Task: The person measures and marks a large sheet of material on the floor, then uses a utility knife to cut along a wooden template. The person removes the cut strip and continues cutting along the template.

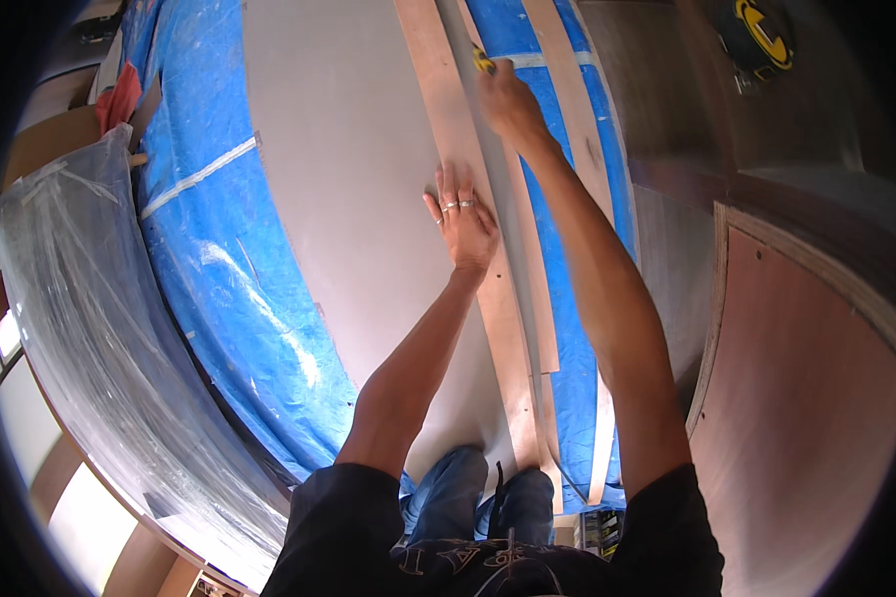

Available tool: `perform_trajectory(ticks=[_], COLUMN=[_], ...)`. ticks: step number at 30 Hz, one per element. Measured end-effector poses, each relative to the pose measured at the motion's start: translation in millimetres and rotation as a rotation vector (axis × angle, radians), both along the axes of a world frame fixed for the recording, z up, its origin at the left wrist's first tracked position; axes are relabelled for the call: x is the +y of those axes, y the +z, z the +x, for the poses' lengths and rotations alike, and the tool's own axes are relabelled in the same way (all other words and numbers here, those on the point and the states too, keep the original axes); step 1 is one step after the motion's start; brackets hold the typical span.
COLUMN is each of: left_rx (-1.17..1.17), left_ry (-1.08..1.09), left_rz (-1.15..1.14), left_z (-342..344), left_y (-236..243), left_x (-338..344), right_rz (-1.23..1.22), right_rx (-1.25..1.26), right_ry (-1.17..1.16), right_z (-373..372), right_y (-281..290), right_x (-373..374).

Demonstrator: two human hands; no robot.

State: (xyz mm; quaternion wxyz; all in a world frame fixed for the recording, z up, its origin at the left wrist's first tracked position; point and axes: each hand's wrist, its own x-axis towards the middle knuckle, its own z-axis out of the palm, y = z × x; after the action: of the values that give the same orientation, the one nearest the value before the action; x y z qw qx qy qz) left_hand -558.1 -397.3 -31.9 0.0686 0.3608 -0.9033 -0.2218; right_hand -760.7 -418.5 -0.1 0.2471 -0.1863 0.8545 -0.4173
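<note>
My left hand (462,221) lies flat with fingers spread on a long, pale wooden strip (436,90), pressing it against a wide grey sheet (338,129). Rings show on its fingers. Farther forward and to the right, my right hand (511,99) is closed around a yellow and black utility knife (483,60). Its blade cannot be made out. The knife is close to the sheet's narrow grey margin, along the strip's right side. Beneath the sheet runs a blue tarp (194,109).
More wooden strips (572,99) lie lengthwise on the tarp at the right. A brown wooden panel (796,398) stands at the near right, and a yellow and black tape measure (762,35) sits far right. Clear plastic sheeting (90,269) covers something long on the left.
</note>
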Motion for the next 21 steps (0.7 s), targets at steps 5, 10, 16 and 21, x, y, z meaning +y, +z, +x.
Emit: perform_trajectory(ticks=[5,10,16,21], left_rx=[-0.03,-0.041,-0.052,-0.052], left_ry=[0.015,0.008,-0.004,0.004], left_rz=[-0.003,0.037,0.052,0.064], left_z=[-3.4,-4.6,-5.1,-4.5], left_y=[-0.1,5.1,10.7,9.5], left_x=[-2.2,-2.4,-2.8,-3.5], right_rz=[-0.046,0.01,0.594,0.603], right_rx=[0.258,0.213,1.37,1.292], right_ry=[0.221,0.033,0.684,0.684], right_z=[-38.8,-49.2,-64.1,-67.8], right_y=[-17.8,-37.6,-45.3,-52.4], right_x=[-61.5,-90.8,-89.7,-100.7])
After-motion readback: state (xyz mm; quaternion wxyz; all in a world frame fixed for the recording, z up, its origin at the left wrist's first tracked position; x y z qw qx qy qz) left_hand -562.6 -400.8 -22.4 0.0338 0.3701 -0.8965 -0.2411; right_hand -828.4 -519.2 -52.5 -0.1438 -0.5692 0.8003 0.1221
